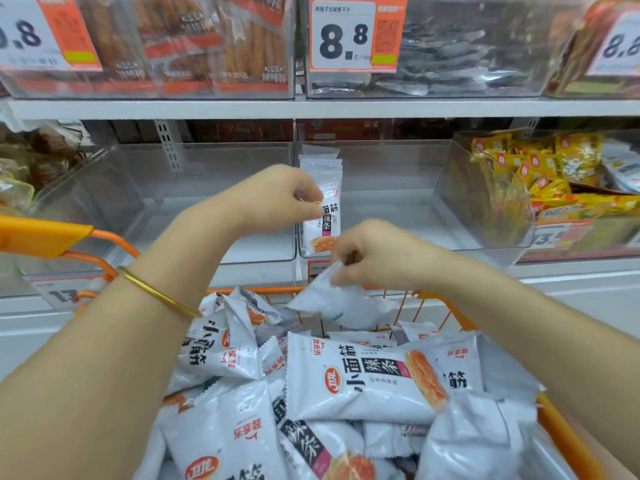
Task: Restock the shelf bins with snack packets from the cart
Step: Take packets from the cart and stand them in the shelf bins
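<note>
My left hand [277, 197] pinches an upright stack of white snack packets [323, 202] in front of the clear shelf bins. My right hand [377, 254] grips another white packet [332, 303] by its edge, held over the far rim of the orange cart [561, 431]. The cart is heaped with several white packets [360, 386] bearing black lettering and an orange food picture. Two clear bins stand just behind my hands: the left bin [166, 188] and the middle bin [394, 192], both nearly bare inside.
A bin of yellow packets [540, 181] stands at the right, and a bin of brown snacks [31, 168] at the left. The upper shelf [311, 107] carries full bins with orange price tags [356, 32]. The cart's orange handle [45, 237] juts in at the left.
</note>
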Available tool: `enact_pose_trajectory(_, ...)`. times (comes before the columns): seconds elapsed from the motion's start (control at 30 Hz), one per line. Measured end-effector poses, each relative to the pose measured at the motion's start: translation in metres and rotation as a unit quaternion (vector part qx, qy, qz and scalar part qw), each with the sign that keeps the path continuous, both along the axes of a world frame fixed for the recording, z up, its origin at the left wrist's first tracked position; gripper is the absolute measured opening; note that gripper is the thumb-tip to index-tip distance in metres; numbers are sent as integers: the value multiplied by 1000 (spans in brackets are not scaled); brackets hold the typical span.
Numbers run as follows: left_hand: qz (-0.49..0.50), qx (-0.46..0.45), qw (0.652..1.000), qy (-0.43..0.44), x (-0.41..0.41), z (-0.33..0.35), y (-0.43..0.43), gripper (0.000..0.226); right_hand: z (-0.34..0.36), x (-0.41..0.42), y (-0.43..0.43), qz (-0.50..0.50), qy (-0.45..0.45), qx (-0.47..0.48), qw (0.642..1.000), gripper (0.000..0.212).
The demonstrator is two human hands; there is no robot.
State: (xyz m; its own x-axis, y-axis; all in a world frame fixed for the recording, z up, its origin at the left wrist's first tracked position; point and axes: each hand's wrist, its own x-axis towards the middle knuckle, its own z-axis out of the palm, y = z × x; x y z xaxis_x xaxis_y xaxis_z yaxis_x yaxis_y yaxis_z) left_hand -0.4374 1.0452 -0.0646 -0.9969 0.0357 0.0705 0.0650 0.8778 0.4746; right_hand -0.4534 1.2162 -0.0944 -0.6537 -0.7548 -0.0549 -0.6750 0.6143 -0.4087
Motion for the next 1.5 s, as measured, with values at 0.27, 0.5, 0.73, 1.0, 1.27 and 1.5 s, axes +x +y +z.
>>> enact_pose_trajectory(0.27, 63, 43, 997, 30, 4, 23, 15, 29, 20, -18, 26, -145, -185, -268, 934, 13)
enact_pose_trajectory(0.5, -31, 240, 966, -93, 3, 13, 27, 50, 28, -20, 9, -191, -246, -473, 825, 18)
enact_pose_trajectory(0.73, 9, 328, 943, -49, 0, 2, 24, 30, 25, -23, -3, -157, -293, -480, 812, 15)
enact_pose_trajectory(1.0, 113, 529, 841, 11, -3, 0, 24, 22, 8, -38, -2, -143, -332, -319, 876, 14)
enact_pose_trajectory(1.27, 142, 541, 829, 16, -4, -7, 17, 20, 10, -44, -5, -77, -342, -281, 893, 15)
enact_pose_trajectory(1.5, 156, 214, 961, 81, -5, -13, 0, 11, 7, -78, -10, -237, -257, -332, 876, 21)
